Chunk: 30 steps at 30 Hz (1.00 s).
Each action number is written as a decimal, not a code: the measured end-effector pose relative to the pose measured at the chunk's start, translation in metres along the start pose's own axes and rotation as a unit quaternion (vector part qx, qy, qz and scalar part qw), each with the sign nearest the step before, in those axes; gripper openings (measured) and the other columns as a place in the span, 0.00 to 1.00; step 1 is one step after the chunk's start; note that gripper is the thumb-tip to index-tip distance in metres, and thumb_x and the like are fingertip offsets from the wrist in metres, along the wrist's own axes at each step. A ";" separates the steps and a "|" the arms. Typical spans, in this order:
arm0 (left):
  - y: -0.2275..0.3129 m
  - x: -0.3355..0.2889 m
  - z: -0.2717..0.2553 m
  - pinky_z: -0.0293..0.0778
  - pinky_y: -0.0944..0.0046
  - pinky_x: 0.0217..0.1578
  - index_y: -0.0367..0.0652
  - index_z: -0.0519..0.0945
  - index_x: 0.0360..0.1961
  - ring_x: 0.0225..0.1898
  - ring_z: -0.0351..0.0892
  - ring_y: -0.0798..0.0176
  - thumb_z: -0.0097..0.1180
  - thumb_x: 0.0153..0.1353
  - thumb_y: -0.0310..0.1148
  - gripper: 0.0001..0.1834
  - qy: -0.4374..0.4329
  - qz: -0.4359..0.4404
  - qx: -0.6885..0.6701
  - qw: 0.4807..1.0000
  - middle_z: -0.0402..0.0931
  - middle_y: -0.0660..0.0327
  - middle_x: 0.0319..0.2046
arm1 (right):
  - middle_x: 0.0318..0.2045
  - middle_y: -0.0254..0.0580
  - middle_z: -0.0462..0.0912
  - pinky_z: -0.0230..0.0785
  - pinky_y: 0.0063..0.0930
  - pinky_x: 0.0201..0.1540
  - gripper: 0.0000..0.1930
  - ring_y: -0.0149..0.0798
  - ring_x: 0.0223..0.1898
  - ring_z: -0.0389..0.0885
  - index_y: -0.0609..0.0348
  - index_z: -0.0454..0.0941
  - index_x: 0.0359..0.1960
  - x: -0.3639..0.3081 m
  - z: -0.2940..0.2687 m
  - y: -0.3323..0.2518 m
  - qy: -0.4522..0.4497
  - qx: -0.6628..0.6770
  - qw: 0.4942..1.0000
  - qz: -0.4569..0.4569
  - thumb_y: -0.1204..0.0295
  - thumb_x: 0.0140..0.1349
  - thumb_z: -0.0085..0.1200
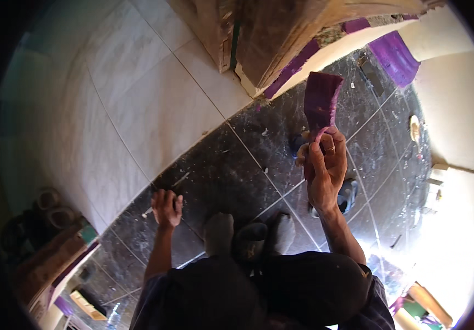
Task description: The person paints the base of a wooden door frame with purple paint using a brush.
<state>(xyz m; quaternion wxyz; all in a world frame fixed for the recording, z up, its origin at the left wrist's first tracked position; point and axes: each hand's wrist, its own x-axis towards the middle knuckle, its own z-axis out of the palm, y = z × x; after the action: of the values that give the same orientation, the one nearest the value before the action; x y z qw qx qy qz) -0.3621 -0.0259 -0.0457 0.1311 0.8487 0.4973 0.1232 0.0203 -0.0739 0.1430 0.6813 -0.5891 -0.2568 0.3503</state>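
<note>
My right hand (327, 170) is raised over the dark floor, its fingers closed round the lower end of a purple strip (322, 102). The strip is flat and slightly bent, and its broad end sticks up past the fingers; I cannot make out what it is made of. Lower and to the left, my left hand (166, 208) hangs with its fingers loosely curled and apart, holding nothing. A small pale stick-like piece (147, 212) shows beside that hand, over the dark tiles.
Dark tiles (231, 170) strewn with small debris meet pale marble tiles (149, 104). A wooden frame edged in purple (286, 60) stands ahead. Slippers lie by my feet (250, 236) and beyond my right wrist (348, 195). Bright light falls at right.
</note>
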 end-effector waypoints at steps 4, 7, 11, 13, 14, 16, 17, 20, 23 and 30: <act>-0.001 -0.001 0.007 0.65 0.42 0.40 0.45 0.72 0.31 0.39 0.70 0.41 0.54 0.64 0.45 0.15 0.007 -0.018 -0.005 1.000 0.67 0.50 0.32 | 0.43 0.46 0.80 0.74 0.21 0.33 0.23 0.30 0.32 0.80 0.63 0.62 0.62 0.013 -0.002 0.000 -0.017 -0.032 0.998 -0.057 0.74 0.68 0.54; -0.003 0.003 0.002 0.64 0.43 0.40 0.42 0.71 0.31 0.39 0.70 0.39 0.51 0.66 0.45 0.16 -0.003 -0.009 0.001 1.000 0.67 0.48 0.33 | 0.46 0.45 0.81 0.80 0.28 0.41 0.19 0.35 0.39 0.83 0.63 0.68 0.58 0.016 -0.002 -0.004 -0.006 0.056 0.998 0.006 0.76 0.67 0.54; 0.000 0.005 0.009 0.65 0.44 0.38 0.44 0.71 0.28 0.36 0.69 0.43 0.52 0.65 0.47 0.17 0.019 -0.009 -0.004 1.000 0.66 0.51 0.31 | 0.53 0.42 0.79 0.76 0.46 0.56 0.13 0.43 0.53 0.80 0.56 0.75 0.54 0.016 -0.019 0.006 -0.084 0.081 0.992 0.052 0.75 0.69 0.50; -0.002 0.005 0.007 0.65 0.45 0.38 0.44 0.71 0.28 0.36 0.69 0.43 0.51 0.65 0.47 0.17 0.014 -0.011 -0.016 1.000 0.66 0.51 0.31 | 0.53 0.41 0.79 0.74 0.49 0.58 0.14 0.45 0.55 0.79 0.56 0.74 0.55 0.023 -0.023 0.005 -0.107 0.083 0.990 0.048 0.76 0.69 0.51; -0.002 0.005 0.006 0.64 0.45 0.37 0.45 0.71 0.28 0.36 0.69 0.43 0.51 0.65 0.47 0.18 0.012 -0.010 -0.025 1.000 0.66 0.51 0.31 | 0.53 0.40 0.79 0.72 0.53 0.60 0.15 0.47 0.57 0.77 0.56 0.74 0.56 0.026 -0.024 0.005 -0.128 0.091 0.987 0.041 0.76 0.68 0.51; -0.003 0.004 0.007 0.64 0.45 0.37 0.45 0.70 0.28 0.36 0.69 0.43 0.51 0.66 0.47 0.17 0.007 -0.013 -0.031 0.999 0.66 0.52 0.31 | 0.53 0.40 0.79 0.69 0.57 0.61 0.15 0.50 0.60 0.75 0.56 0.74 0.56 0.031 -0.021 -0.005 -0.129 0.072 0.989 0.031 0.76 0.68 0.52; -0.003 0.004 0.007 0.64 0.46 0.37 0.45 0.70 0.28 0.36 0.69 0.43 0.51 0.66 0.47 0.17 0.005 -0.014 -0.032 0.999 0.66 0.52 0.31 | 0.54 0.40 0.79 0.66 0.61 0.63 0.15 0.52 0.62 0.73 0.56 0.74 0.56 0.033 -0.018 -0.011 -0.129 0.058 0.990 0.019 0.76 0.68 0.52; -0.006 0.001 0.008 0.64 0.46 0.37 0.45 0.70 0.28 0.36 0.69 0.44 0.51 0.66 0.47 0.17 0.004 -0.019 -0.014 1.000 0.66 0.52 0.31 | 0.55 0.41 0.78 0.61 0.67 0.64 0.15 0.55 0.65 0.68 0.56 0.75 0.55 0.035 -0.014 -0.013 -0.123 0.054 0.991 0.015 0.77 0.68 0.52; -0.004 0.005 0.008 0.64 0.46 0.37 0.45 0.70 0.28 0.36 0.69 0.44 0.51 0.66 0.47 0.17 -0.002 -0.018 -0.020 1.000 0.66 0.52 0.31 | 0.49 0.46 0.80 0.66 0.62 0.62 0.11 0.54 0.62 0.73 0.64 0.76 0.48 0.037 -0.008 -0.014 -0.099 0.085 0.991 0.032 0.81 0.65 0.54; -0.007 0.001 0.011 0.64 0.46 0.37 0.45 0.70 0.29 0.37 0.70 0.44 0.52 0.65 0.46 0.16 -0.002 -0.024 -0.021 0.999 0.66 0.52 0.31 | 0.47 0.48 0.81 0.67 0.62 0.61 0.11 0.53 0.62 0.72 0.66 0.76 0.49 0.040 -0.008 -0.007 -0.121 0.083 0.982 0.117 0.82 0.65 0.53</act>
<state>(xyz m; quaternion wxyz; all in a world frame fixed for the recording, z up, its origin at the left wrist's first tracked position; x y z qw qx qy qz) -0.3638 -0.0226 -0.0581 0.1528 0.8338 0.5145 0.1293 0.0530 -0.0481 0.1461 0.6460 -0.5097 -0.2371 0.5164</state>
